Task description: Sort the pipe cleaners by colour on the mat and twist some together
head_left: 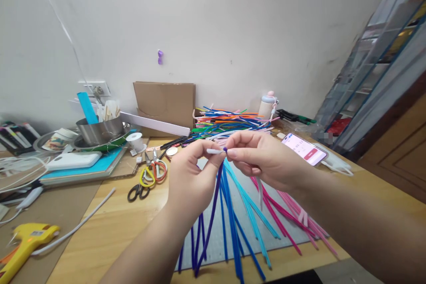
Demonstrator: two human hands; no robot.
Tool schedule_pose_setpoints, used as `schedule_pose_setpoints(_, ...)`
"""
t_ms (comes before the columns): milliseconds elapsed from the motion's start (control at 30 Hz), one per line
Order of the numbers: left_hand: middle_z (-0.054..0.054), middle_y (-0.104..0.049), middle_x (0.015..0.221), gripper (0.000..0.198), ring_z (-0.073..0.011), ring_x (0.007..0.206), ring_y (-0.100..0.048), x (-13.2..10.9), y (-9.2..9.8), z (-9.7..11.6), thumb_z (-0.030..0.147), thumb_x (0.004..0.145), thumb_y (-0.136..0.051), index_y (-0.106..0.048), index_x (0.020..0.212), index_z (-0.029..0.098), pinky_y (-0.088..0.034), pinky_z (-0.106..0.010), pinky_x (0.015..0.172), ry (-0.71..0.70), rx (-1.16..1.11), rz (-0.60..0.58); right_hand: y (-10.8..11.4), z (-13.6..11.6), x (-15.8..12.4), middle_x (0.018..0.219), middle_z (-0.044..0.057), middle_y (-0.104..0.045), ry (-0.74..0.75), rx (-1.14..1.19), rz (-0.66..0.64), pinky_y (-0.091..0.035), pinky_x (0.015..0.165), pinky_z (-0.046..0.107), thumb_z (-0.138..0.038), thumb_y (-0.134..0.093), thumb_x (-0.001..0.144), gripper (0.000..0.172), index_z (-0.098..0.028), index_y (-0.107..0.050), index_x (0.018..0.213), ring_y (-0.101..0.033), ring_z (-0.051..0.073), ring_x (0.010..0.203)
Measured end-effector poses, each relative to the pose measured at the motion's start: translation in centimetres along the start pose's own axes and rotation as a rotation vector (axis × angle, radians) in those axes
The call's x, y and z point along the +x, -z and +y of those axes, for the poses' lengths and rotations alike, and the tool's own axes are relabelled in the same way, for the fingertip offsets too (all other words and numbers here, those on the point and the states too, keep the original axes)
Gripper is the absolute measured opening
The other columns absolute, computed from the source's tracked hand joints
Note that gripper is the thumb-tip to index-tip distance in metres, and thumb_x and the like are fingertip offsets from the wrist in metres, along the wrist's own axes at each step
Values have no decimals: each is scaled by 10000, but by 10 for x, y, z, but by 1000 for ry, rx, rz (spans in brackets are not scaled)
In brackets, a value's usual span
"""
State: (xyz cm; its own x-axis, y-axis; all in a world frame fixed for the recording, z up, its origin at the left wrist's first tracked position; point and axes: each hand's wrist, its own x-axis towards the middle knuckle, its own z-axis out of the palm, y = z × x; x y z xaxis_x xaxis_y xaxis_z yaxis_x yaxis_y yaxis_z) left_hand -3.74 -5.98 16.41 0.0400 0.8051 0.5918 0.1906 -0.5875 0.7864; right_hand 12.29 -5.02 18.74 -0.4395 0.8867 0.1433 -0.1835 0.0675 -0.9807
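Note:
My left hand (195,175) is closed in a pinch on a purple pipe cleaner (218,188), whose long end hangs down toward the table. From between its thumb and forefinger pokes the tip of a white pipe cleaner (214,151). Fingertips touching the left ones, my right hand (258,155) pinches the purple pipe cleaner's upper end, where it crosses the white one; whether it is twisted round is too small to tell. A pale length hangs below the right hand. Underneath, blue pipe cleaners (234,230), light blue ones (254,211) and pink ones (286,215) fan out on a grey mat (213,248).
Scissors (148,175) lie left of the mat. A yellow glue gun (28,239) and a loose white pipe cleaner (83,222) are farther left. At the back stand a multicoloured pipe-cleaner pile (229,120), cardboard (166,102) and a bottle (266,106). A phone (304,148) lies right.

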Motion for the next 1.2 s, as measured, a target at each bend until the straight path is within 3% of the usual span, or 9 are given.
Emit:
schedule_pose_setpoints(133,17,-593,632,106,-104,572,-529,5,0,0,256,726,-688,-619,725,176,-421,-231,566,240,-412,-130,-3,4,-1,560,-56,-454,197,-213,47,-256,397,186,-280,-659,767,138,-172,-577,793,-368,50,453)
schedule_pose_setpoints(233,24,-577,607,130,-83,541,-506,9,1,0,243,689,-718,-619,703,161,-415,-213,548,331,-568,-182,-4,6,0,629,-35,-483,334,-344,69,-318,422,204,-282,-613,804,116,-182,-558,790,-413,63,487)
schedule_pose_setpoints(433,23,-592,632,129,-87,565,-509,9,2,-1,262,704,-714,-626,714,168,-412,-215,568,265,-495,-125,-4,1,-1,711,-13,-529,306,-445,19,-398,485,206,-257,-564,846,91,-180,-557,896,-489,74,553)
schedule_pose_setpoints(600,20,-595,630,121,-89,567,-515,7,1,-1,255,714,-707,-626,720,166,-413,-212,562,261,-486,-126,-5,-4,-2,708,-19,-535,325,-456,35,-401,503,208,-222,-570,839,56,-181,-553,875,-495,73,564)
schedule_pose_setpoints(833,25,-600,632,111,-79,572,-518,8,1,0,230,705,-718,-629,711,165,-416,-202,571,249,-499,-138,-1,-6,-1,666,-27,-504,240,-461,18,-375,495,211,-261,-585,833,95,-177,-548,854,-474,80,569)
schedule_pose_setpoints(967,28,-599,618,111,-73,551,-518,8,0,-2,226,697,-722,-636,713,158,-420,-197,552,304,-568,-163,-1,-1,-1,683,-26,-500,339,-506,11,-391,499,219,-236,-554,854,55,-183,-541,851,-482,82,567)
schedule_pose_setpoints(1133,29,-610,625,96,-59,544,-521,8,-3,-5,196,696,-716,-632,699,150,-413,-175,545,346,-671,-191,-2,8,-1,699,-11,-527,702,-751,69,-418,583,231,-115,-493,862,107,-171,-568,810,-514,93,649)
schedule_pose_setpoints(1200,31,-602,610,104,-57,537,-516,9,-3,-5,193,691,-719,-626,694,146,-404,-170,536,357,-682,-184,-2,9,-1,705,-11,-533,718,-782,94,-421,588,226,-104,-491,859,111,-168,-565,805,-516,88,648)
